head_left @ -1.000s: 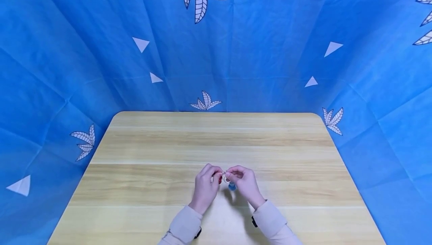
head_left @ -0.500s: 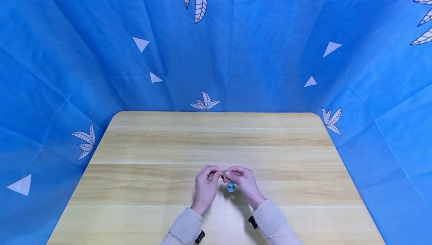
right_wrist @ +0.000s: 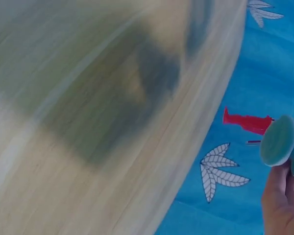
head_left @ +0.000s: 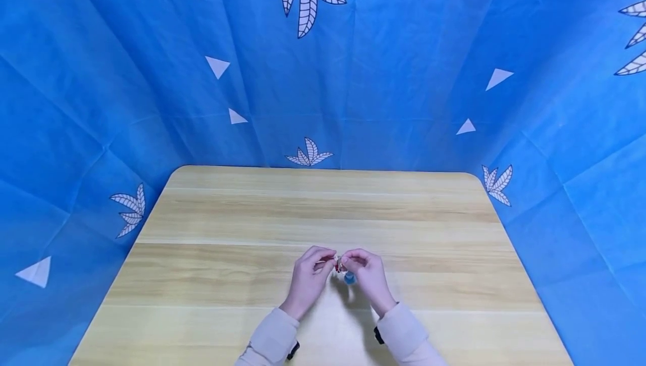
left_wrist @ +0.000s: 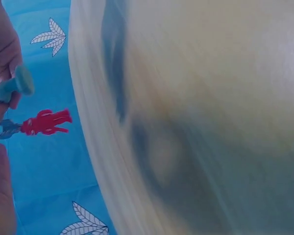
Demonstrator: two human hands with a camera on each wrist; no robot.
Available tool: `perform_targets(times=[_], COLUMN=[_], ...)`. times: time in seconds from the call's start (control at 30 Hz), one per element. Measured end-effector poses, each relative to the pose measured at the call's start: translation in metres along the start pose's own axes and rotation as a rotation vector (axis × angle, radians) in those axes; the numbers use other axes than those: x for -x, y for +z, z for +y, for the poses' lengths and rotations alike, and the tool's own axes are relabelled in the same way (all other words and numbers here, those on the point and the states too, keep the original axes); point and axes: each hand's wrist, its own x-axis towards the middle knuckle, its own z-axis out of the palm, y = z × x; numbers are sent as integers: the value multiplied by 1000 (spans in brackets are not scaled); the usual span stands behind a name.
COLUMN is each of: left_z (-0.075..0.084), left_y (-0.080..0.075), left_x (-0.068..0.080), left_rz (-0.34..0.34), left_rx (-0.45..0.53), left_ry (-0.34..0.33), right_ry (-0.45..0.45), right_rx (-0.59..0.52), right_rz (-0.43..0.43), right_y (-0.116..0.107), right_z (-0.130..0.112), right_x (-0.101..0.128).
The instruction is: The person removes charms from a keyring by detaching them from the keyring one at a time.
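Observation:
Over the table, my left hand (head_left: pixel 309 279) and my right hand (head_left: pixel 370 277) meet with their fingertips close together at small metal keychain parts. A red figure-shaped charm (left_wrist: pixel 45 122) hangs by a metal clasp (left_wrist: pixel 6 128), which the left thumb and fingers pinch. The right hand pinches the keychain ring beside a teal charm (right_wrist: pixel 278 142) with a round, flat end; this charm also shows below the right fingertips in the head view. The fingers hide most of the ring.
Both hands are above a wood-grain table (head_left: pixel 227 214) with rounded far corners. Behind and beside it hangs a blue cloth (head_left: pixel 393 74) printed with white leaves and triangles. Pale sleeves (head_left: pixel 275 335) cover the forearms, and dark wrist devices (head_left: pixel 378 335) show at the cuffs.
The red charm has shifted from beside the left fingertips to between the two hands. The teal charm swings slightly below the right hand. Both hands stay nearly in place; the head view has shifted a little.

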Motion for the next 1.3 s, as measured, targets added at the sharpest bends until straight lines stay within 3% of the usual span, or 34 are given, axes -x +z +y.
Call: perform_targets(times=[0.07,0.2,0.27,0.33,0.53,0.73,0.8,1.0,1.07,1.23,1.3], left_z=[0,-2,-3,-4,-5,-5,-4,7,17,32,31], left_y=[0,0,1,1,4,8,9,9,6,-1,-1], left_x=[-1,-5,-5,-5,-3,-2,-3,-9,-12,-13,-12], left_rz=[-3,36,69,87,141,191,203,242,227,187,184], left_rx=[-115,-449,-532,-529,-390,-264,-177,175,218,245,251], left_ry=[63,293,374,390,292,194,121,-218,-277,-311,-319], right_ry=[-23,-63,-62,-51,-34,-13,-9,49,62,44,34], right_rx=[22,66,66,52,31,-12,-36,-93,-108,-121,-124], right_rz=[9,18,19,14,6,10,12,71,79,61,62], right_y=[0,1,2,2,2,3,2,-5,-7,-8,-8], right_z=[2,2,1,-2,-9,-1,2,7,8,8,6], right_x=[0,1,2,3,5,2,1,-2,-3,-5,-6])
